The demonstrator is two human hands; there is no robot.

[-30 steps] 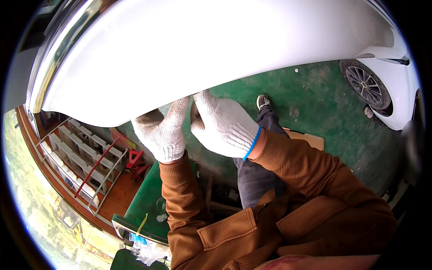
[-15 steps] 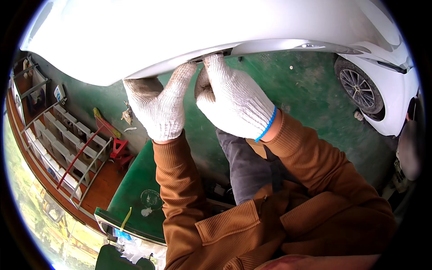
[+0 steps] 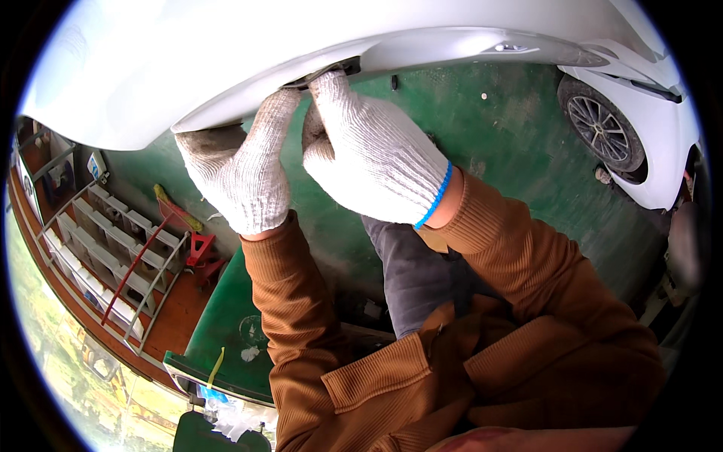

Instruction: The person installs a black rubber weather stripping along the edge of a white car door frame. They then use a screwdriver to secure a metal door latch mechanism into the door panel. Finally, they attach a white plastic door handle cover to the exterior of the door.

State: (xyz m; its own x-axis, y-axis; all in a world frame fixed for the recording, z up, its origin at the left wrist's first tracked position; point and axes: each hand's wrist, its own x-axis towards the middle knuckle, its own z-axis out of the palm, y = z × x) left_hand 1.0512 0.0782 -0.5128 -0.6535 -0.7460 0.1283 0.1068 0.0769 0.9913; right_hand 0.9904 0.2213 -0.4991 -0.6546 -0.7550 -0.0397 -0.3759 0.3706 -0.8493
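Observation:
A large, glossy white car body panel (image 3: 248, 53), curved like a bumper, fills the top of the view. My left hand (image 3: 233, 173), in a white knit glove with dirt-darkened fingers, grips its lower edge; its thumb reaches up to a black piece (image 3: 331, 69) along that edge. My right hand (image 3: 373, 154), in a similar glove with a blue cuff band, is closed beside it. The right thumb presses against the black piece while the other fingers curl underneath. The fingertips of both hands are partly hidden by the panel.
A white car with a dark wheel (image 3: 602, 124) stands at right on the green floor (image 3: 482, 113). At left are a metal rack (image 3: 120, 256), a red jack-like stand (image 3: 202, 252) and a red-handled broom (image 3: 177, 207). A green table (image 3: 226, 324) lies beside my left forearm.
Both hands have shifted to the left and slightly up in view, along with the panel's edge. More of the black piece shows now. The grip looks the same.

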